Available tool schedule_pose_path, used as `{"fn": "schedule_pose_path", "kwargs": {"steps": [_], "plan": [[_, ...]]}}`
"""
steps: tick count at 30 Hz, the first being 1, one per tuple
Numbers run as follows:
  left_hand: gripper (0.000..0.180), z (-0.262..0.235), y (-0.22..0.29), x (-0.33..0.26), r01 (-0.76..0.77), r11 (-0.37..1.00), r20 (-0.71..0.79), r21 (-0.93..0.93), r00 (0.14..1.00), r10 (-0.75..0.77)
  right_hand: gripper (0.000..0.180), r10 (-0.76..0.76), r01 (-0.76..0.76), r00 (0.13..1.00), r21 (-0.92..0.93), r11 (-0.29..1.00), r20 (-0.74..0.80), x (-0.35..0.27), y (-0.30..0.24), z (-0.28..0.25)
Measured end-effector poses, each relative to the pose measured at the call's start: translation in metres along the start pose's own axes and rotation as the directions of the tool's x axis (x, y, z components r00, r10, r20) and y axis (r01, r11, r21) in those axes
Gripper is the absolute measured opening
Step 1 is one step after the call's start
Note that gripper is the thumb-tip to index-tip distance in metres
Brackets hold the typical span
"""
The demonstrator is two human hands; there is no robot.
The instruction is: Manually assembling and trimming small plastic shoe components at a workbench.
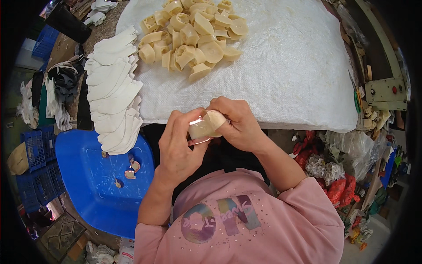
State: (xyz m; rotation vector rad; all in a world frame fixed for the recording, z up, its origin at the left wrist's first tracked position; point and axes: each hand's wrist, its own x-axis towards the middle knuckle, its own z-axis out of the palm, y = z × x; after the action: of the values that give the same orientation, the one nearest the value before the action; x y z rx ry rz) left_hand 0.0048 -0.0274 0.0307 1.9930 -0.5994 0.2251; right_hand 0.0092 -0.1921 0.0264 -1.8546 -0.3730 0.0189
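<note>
Close to the table's front edge, both hands hold a glossy cream shoe heel [201, 129] with a pinkish rim at its lower end. My left hand [175, 147] grips it from the left, fingers over the top and thumb underneath. My right hand [239, 121] pinches a pale cover piece [215, 119] against the heel's right side. Beyond them lies a heap of beige plastic shoe heels [190, 37]. To the left, thin white cut pieces [112, 83] overlap in a long row that hangs over the table edge.
A white woven sheet [290, 66] covers the table. At left below stands a blue tub [88, 193] with several small pieces inside. Scissors [356, 100] rest at the right edge, near a green machine [387, 90]. Red plastic bags [347, 191] lie lower right.
</note>
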Motion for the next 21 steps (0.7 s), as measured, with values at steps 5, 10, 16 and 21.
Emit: {"fn": "schedule_pose_path", "kwargs": {"steps": [5, 10, 16, 21], "plan": [[0.045, 0.004, 0.001, 0.001, -0.116, 0.992, -0.047, 0.053, 0.992, 0.119, 0.014, 0.070, -0.099, 0.995, 0.504, 0.858, 0.077, -0.005, 0.007, -0.003], [0.047, 0.015, 0.000, -0.001, -0.147, 0.976, -0.123, 0.162, 0.978, 0.168, 0.017, 0.016, 0.003, 0.998, 0.280, 0.960, -0.065, -0.010, 0.001, 0.012], [0.045, 0.020, -0.004, -0.002, -0.117, 0.976, -0.175, 0.185, 0.973, 0.150, 0.023, 0.145, -0.104, 0.989, 0.657, 0.746, -0.008, -0.015, 0.021, 0.023], [0.042, 0.028, -0.003, -0.003, -0.118, 0.967, -0.290, 0.225, 0.939, 0.183, 0.024, 0.131, -0.072, 0.978, 0.321, 0.944, -0.165, -0.018, 0.006, 0.028]]}}
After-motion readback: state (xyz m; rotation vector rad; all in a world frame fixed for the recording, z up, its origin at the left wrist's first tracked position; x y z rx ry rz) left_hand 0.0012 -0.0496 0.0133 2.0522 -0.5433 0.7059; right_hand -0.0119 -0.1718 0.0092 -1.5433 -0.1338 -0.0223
